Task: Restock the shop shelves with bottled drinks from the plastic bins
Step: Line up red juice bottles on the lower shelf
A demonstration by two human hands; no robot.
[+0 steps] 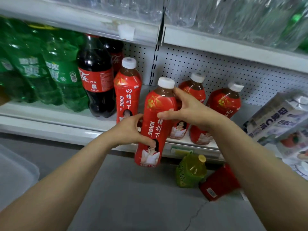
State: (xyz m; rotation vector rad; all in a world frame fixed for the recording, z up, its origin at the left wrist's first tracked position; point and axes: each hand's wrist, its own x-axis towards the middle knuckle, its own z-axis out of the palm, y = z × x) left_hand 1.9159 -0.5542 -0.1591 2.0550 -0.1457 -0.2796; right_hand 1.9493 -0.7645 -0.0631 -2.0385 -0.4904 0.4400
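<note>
I hold a red juice bottle (154, 124) with a white cap upright in front of the white shelf edge (58, 124). My left hand (131, 130) grips its lower left side. My right hand (188, 110) curls round its upper right side, with the thumb near the neck. Three more red juice bottles stand on the shelf: one at the left (127, 90), one behind my right hand (194, 87), and one at the right (223, 104).
Cola bottles (95, 77) and green soda bottles (55, 70) fill the shelf's left part. Clear water bottles (208, 12) sit on the shelf above. A green bottle (190, 170) and a red bottle (220, 182) lie on the grey floor below. A clear plastic bin (15, 170) is at the left; packaged goods (281, 117) at the right.
</note>
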